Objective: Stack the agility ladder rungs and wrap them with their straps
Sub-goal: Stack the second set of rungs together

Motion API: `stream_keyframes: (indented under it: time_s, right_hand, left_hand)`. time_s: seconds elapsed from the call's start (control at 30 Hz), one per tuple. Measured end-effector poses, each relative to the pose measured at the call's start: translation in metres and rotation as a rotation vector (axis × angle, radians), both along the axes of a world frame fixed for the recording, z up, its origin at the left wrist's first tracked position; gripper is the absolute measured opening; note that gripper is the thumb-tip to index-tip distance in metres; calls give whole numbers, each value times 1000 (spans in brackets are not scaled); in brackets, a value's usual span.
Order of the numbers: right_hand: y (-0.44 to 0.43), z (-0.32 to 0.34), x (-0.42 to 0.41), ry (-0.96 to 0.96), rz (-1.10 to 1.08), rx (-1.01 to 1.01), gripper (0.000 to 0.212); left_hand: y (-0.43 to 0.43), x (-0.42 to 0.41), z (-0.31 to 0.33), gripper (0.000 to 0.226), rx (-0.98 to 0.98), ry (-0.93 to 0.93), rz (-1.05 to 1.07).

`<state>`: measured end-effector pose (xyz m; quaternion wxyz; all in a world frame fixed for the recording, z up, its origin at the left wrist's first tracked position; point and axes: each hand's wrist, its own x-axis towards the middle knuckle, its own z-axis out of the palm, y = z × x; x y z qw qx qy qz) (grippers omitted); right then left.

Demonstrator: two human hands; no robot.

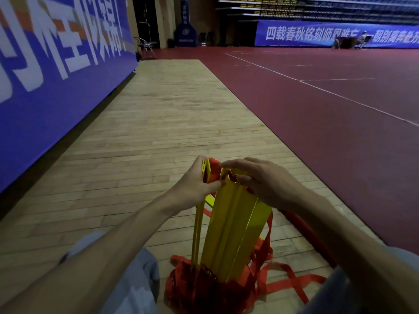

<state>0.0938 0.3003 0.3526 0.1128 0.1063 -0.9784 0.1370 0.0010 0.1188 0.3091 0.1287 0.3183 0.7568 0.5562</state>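
Straps (204, 288): red, heaped by your lap at the rungs' near end.
Rungs (235, 223): yellow, stood on end, long axis running away from you.
Left hand (192, 184): grips the far ends of a few set apart.
Right hand (265, 182): just beside, fingers curled over the main stack's far ends.

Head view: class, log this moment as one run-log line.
left hand: grips yellow rungs | right hand: holds their tops | red straps: loose on wooden floor
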Motion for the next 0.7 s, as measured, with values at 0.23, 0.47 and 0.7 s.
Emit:
stream_keyframes:
  time_s: [0.23, 0.47, 0.7]
  right_hand:
    - [-5, 2, 3, -39, 8, -98, 56]
    - [-8, 0, 3, 1, 31, -130, 46]
    - [-5, -2, 2, 7, 27, -228, 53]
  left_hand:
    - [4, -1, -3, 32, -112, 106, 2]
    - [0, -4, -1, 41, -92, 19, -28]
    - [6, -1, -4, 36, -82, -20, -111]
